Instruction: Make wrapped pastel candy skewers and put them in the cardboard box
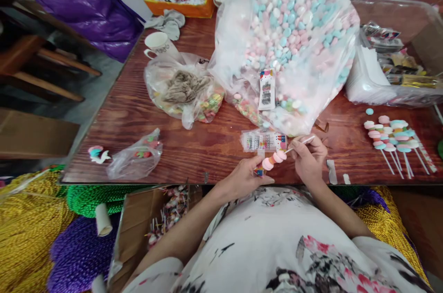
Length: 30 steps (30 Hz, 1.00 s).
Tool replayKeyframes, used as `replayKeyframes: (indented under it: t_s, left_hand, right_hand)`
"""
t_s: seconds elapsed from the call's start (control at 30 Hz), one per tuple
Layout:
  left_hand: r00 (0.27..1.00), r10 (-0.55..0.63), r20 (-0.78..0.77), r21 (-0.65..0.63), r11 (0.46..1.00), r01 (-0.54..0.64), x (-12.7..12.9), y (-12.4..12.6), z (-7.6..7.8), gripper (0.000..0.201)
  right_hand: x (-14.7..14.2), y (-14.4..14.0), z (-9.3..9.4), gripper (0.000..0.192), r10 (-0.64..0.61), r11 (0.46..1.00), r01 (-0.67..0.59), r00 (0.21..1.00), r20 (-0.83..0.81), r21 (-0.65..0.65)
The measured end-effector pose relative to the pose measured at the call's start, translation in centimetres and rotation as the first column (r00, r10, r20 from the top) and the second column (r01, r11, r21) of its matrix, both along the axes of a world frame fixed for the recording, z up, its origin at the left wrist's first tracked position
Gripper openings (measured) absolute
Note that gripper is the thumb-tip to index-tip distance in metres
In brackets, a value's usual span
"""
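Note:
My right hand (pixel 308 159) pinches the white stick of a candy skewer (pixel 274 160), which carries pink and orange pieces and tilts down to the left. At the skewer's candy end, my left hand (pixel 244 176) is closed around a small printed plastic bag (pixel 259 171), mostly hidden by the fingers. Whether the candy is inside that bag I cannot tell. Just beyond the hands lie flat printed plastic bags (pixel 254 140) on the table. Several finished-looking candy skewers (pixel 394 136) are grouped at the right, sticks toward me.
A big clear bag of pastel candies (pixel 287 30) fills the back middle, with a stack of printed cards (pixel 266 92) on it. Left are a bag with a brown cloth (pixel 187 86), a mug (pixel 158 43) and an orange tray (pixel 180 9). A clear bin (pixel 370 94) stands right.

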<state>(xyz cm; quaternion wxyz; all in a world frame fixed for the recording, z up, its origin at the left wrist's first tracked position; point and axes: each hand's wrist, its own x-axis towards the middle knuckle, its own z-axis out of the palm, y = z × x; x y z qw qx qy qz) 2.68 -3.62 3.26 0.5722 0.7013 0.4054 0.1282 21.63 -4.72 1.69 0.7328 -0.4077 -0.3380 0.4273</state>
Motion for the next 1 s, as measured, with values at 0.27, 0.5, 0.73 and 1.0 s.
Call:
replayKeyframes:
  t_s: [0.27,0.5,0.73,1.0]
  left_hand:
    - [0.987,0.057,0.152,-0.526,0.85,0.032,1.0,0.0,-0.3,0.049]
    - [0.976,-0.086,0.199,-0.613,0.766,0.192,1.3,2.1,1.1,0.041]
    - [0.98,-0.02,0.196,-0.695,0.702,0.153,2.4,3.3,0.0,0.047]
    - [0.931,0.032,0.364,-0.663,0.71,0.235,1.5,3.1,0.1,0.097]
  right_hand:
    - [0.3,-1.8,0.7,0.012,-0.085,0.983,0.046,0.971,0.223,0.177]
    - [2.2,1.3,0.8,0.018,0.13,0.989,-0.114,0.973,0.192,-0.089]
    - [2.5,3.2,0.1,0.023,0.295,0.934,-0.294,0.955,-0.023,-0.204]
    - [2.6,1.6,0.4,0.026,0.181,0.951,-0.219,0.967,-0.178,-0.22]
